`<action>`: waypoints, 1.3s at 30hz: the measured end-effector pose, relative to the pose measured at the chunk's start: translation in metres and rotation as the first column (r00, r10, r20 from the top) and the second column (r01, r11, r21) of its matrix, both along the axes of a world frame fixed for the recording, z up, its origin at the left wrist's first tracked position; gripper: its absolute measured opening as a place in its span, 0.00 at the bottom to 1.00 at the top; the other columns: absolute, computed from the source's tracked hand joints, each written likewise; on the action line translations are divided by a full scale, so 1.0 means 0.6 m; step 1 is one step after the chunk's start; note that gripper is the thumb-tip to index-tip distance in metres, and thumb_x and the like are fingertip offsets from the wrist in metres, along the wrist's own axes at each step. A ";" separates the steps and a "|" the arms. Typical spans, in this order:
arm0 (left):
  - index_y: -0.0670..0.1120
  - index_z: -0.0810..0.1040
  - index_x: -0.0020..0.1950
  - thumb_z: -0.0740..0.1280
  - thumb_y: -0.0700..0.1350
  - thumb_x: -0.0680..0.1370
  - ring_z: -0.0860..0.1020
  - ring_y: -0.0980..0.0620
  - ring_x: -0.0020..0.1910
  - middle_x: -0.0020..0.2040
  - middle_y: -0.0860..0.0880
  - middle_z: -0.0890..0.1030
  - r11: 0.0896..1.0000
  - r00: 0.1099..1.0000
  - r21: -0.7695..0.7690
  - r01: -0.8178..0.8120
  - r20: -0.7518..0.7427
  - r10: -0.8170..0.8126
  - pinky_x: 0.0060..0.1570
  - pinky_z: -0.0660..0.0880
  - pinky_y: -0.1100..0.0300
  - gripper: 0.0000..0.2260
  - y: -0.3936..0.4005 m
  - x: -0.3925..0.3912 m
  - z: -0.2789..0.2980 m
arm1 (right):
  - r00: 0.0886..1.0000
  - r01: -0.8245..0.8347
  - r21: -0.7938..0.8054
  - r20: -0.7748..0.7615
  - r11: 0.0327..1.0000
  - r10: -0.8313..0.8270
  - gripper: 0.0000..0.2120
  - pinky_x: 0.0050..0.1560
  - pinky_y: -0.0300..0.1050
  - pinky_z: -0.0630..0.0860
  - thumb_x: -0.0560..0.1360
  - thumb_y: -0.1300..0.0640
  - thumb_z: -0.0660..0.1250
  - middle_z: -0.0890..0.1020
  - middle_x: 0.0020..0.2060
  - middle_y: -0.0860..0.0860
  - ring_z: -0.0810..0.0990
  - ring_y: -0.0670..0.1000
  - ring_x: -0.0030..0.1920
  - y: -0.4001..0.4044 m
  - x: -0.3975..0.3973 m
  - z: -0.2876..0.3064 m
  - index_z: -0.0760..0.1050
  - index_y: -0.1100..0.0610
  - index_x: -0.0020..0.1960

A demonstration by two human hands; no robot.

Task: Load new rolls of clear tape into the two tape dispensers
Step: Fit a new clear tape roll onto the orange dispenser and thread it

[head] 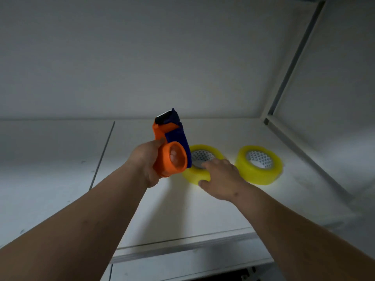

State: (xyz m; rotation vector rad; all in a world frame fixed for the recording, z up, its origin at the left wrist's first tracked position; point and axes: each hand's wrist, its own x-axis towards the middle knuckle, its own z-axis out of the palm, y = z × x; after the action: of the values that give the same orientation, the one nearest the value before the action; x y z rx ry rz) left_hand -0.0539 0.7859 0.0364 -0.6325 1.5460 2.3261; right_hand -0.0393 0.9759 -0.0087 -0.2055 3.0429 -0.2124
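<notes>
The orange and blue tape dispenser is held up off the white table in the left hand, whose fingers wrap round its orange body, thumb on the near edge; its round orange hub faces the camera and carries no roll, and the blade end points up and away. Just beside it, partly hidden behind the hub, lies the nearer roll of clear tape, flat on the table and looking yellowish through its many layers. The right hand rests on top of this roll, thumb curled round the near rim and fingers reaching toward the core, so it seems to be taking hold; whether the grip is fully closed I cannot tell. A second roll of clear tape lies flat to the right, near the first but not touching it, untouched. By my judgement the task is at its very start: neither roll is mounted, the first dispenser is empty, and the second dispenser is not in view. The cardboard cores show a repeating small dark pattern inside, but no brand or writing can be read. Plain white partition walls stand behind the table.
</notes>
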 end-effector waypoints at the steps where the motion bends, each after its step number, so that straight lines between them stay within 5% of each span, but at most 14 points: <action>1: 0.44 0.78 0.49 0.64 0.47 0.81 0.80 0.53 0.20 0.24 0.49 0.82 1.000 1.000 0.010 -0.006 0.010 0.006 0.26 0.77 0.59 0.07 -0.001 -0.007 0.003 | 1.000 -0.028 0.084 -0.005 0.996 0.028 0.30 0.73 0.55 0.55 0.73 0.42 0.62 0.68 0.71 0.51 0.62 0.56 0.71 0.000 -0.006 -0.002 0.61 0.45 0.73; 4: 0.45 0.79 0.46 0.64 0.45 0.81 0.81 0.52 0.21 0.26 0.49 0.83 1.000 1.000 0.015 0.001 0.002 -0.001 0.23 0.78 0.59 0.07 -0.001 -0.027 0.011 | 0.996 -0.088 0.199 0.041 0.976 0.082 0.30 0.73 0.60 0.43 0.74 0.39 0.59 0.67 0.71 0.51 0.58 0.55 0.73 -0.002 -0.023 -0.006 0.59 0.44 0.73; 10: 0.46 0.77 0.52 0.62 0.45 0.82 0.82 0.49 0.31 0.38 0.47 0.84 0.996 1.000 -0.086 0.014 -0.005 -0.014 0.34 0.77 0.54 0.06 -0.004 -0.055 0.016 | 0.992 -0.114 0.213 0.080 0.970 0.099 0.25 0.73 0.61 0.43 0.77 0.40 0.56 0.69 0.70 0.50 0.59 0.55 0.73 0.002 -0.048 -0.009 0.60 0.43 0.73; 14: 0.45 0.76 0.58 0.61 0.44 0.82 0.79 0.49 0.37 0.42 0.46 0.81 0.996 0.999 -0.079 -0.032 -0.010 0.031 0.37 0.76 0.52 0.08 -0.008 -0.055 0.015 | 0.998 -0.029 0.074 0.059 0.997 0.024 0.24 0.72 0.57 0.52 0.77 0.40 0.56 0.73 0.68 0.49 0.67 0.54 0.70 0.013 -0.071 0.011 0.65 0.47 0.70; 16: 0.45 0.76 0.58 0.60 0.43 0.82 0.80 0.49 0.38 0.42 0.46 0.81 0.996 0.997 -0.047 -0.075 -0.020 0.074 0.39 0.77 0.52 0.08 -0.010 -0.052 0.015 | 0.996 0.051 -0.129 0.075 0.990 -0.041 0.25 0.67 0.54 0.64 0.77 0.41 0.58 0.74 0.66 0.51 0.72 0.55 0.66 0.022 -0.082 0.023 0.66 0.51 0.70; 18: 0.45 0.76 0.58 0.60 0.43 0.82 0.80 0.49 0.39 0.43 0.46 0.82 0.993 0.994 -0.038 -0.111 -0.019 0.110 0.41 0.77 0.51 0.08 -0.011 -0.048 0.015 | 0.980 0.191 -0.480 0.139 0.857 -0.140 0.18 0.53 0.51 0.76 0.77 0.45 0.62 0.79 0.57 0.54 0.78 0.58 0.57 0.037 -0.087 0.034 0.73 0.55 0.62; 20: 0.45 0.77 0.57 0.60 0.43 0.82 0.80 0.49 0.38 0.42 0.46 0.81 0.990 0.991 -0.042 -0.135 -0.005 0.135 0.39 0.77 0.51 0.08 -0.006 -0.039 0.014 | 0.943 0.331 -0.757 0.267 0.563 -0.197 0.11 0.50 0.58 0.78 0.77 0.48 0.65 0.80 0.50 0.59 0.80 0.61 0.50 0.053 -0.085 0.046 0.76 0.56 0.49; 22: 0.46 0.77 0.56 0.60 0.43 0.82 0.80 0.49 0.37 0.41 0.46 0.81 0.986 0.987 -0.040 -0.161 0.022 0.162 0.37 0.76 0.51 0.07 0.006 -0.028 0.012 | 0.921 0.389 -0.856 0.360 0.340 -0.150 0.10 0.51 0.62 0.76 0.77 0.51 0.65 0.80 0.49 0.62 0.81 0.62 0.48 0.067 -0.076 0.052 0.76 0.58 0.46; 28: 0.47 0.77 0.52 0.59 0.42 0.81 0.80 0.47 0.39 0.44 0.45 0.82 0.978 0.972 -0.033 -0.208 0.102 0.210 0.36 0.77 0.52 0.07 0.041 0.006 0.002 | 0.953 0.293 -0.953 0.298 0.074 0.062 0.08 0.56 0.55 0.74 0.78 0.58 0.62 0.82 0.50 0.60 0.80 0.58 0.49 0.075 -0.034 0.070 0.77 0.60 0.50; 31: 0.46 0.78 0.50 0.59 0.40 0.81 0.79 0.47 0.36 0.43 0.44 0.82 0.973 0.965 0.049 -0.224 0.150 0.214 0.32 0.78 0.57 0.08 0.046 0.022 -0.006 | 0.953 0.264 -0.965 0.262 0.009 0.150 0.07 0.56 0.54 0.72 0.77 0.61 0.62 0.82 0.48 0.60 0.80 0.57 0.49 0.071 -0.011 0.071 0.77 0.61 0.51; 36: 0.45 0.77 0.58 0.58 0.41 0.81 0.81 0.44 0.40 0.48 0.43 0.83 0.986 0.981 0.077 -0.151 0.137 0.139 0.37 0.79 0.52 0.10 0.042 0.039 -0.020 | 0.950 0.194 -0.980 0.200 0.052 0.241 0.07 0.51 0.50 0.72 0.76 0.66 0.62 0.81 0.46 0.57 0.78 0.55 0.47 0.047 0.022 0.057 0.75 0.61 0.53; 39: 0.46 0.75 0.63 0.58 0.45 0.83 0.80 0.44 0.39 0.47 0.43 0.82 0.994 0.991 0.025 -0.102 0.086 0.100 0.31 0.77 0.54 0.12 0.025 0.045 -0.015 | 0.940 0.134 -0.982 0.168 0.132 0.296 0.10 0.47 0.45 0.72 0.73 0.64 0.67 0.80 0.48 0.55 0.78 0.52 0.48 0.018 0.037 0.051 0.74 0.58 0.54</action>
State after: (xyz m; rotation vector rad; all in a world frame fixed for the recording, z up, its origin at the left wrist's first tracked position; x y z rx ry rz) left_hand -0.0268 0.8009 0.0273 -0.8088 1.4726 2.3567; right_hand -0.0169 0.9865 0.0216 -0.3452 1.9325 -2.0432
